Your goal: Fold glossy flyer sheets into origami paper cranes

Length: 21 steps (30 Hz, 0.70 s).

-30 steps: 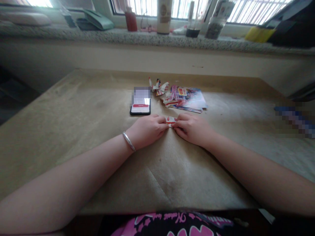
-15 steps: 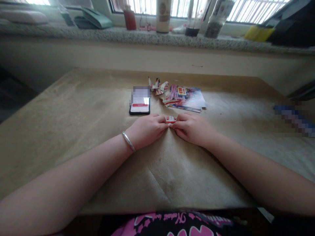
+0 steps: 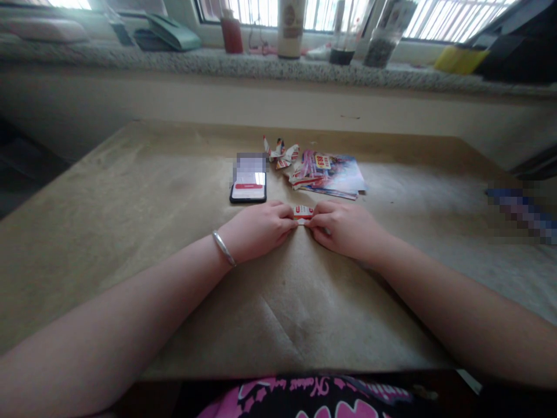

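Between my two hands is a small piece of printed paper (image 3: 303, 212), red and white, with a folded white edge toward me. My left hand (image 3: 263, 229), with a silver bangle at the wrist, pinches its left end. The right end is pinched by my right hand (image 3: 343, 226). Both hands rest on the table, and the fingers hide much of the paper. Just beyond my left hand lies a phone (image 3: 248, 191) with a lit screen. Folded paper shapes (image 3: 282, 154) stand behind, beside a stack of colourful printed sheets (image 3: 342, 174).
The table (image 3: 152, 191) has a tan cover with creases. At the right edge lies a blurred bluish object (image 3: 517, 209). Along the stone windowsill (image 3: 243, 62) stand a red bottle (image 3: 231, 35), a pale bottle (image 3: 290, 29), a green case (image 3: 174, 32) and a yellow object (image 3: 461, 60).
Both hands keep their pinch on the paper. A little more of the white folded edge shows between the fingertips, which are slightly farther apart. The view has shifted slightly.
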### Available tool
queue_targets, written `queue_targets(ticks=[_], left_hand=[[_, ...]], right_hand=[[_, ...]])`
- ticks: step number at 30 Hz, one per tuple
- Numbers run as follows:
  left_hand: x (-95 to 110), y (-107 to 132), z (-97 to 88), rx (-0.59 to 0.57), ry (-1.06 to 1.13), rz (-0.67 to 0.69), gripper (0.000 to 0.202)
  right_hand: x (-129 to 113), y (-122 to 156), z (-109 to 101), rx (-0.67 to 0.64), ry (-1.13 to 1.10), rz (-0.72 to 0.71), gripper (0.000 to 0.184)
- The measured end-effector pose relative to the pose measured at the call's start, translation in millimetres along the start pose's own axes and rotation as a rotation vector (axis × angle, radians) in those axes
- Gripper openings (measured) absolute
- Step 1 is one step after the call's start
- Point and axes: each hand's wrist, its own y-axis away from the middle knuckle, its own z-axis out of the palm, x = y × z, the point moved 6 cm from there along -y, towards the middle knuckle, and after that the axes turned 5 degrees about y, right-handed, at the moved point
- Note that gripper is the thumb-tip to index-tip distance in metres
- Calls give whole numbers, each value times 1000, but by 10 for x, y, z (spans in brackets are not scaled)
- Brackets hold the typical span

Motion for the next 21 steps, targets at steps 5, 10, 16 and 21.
queue_targets(ticks=[5, 10, 16, 21], left_hand=[[-26, -5, 16, -4, 34, 20, 25], [-21, -1, 9, -29, 13, -8, 26], [-41, 19, -7, -76, 75, -10, 28], [-1, 7, 1, -83, 28, -8, 28]], right_hand=[[17, 19, -36, -20, 3, 24, 29], [47, 30, -32, -21, -6, 23, 28], [69, 41, -40, -30, 1, 15, 27], [116, 63, -48, -9, -5, 21, 24]])
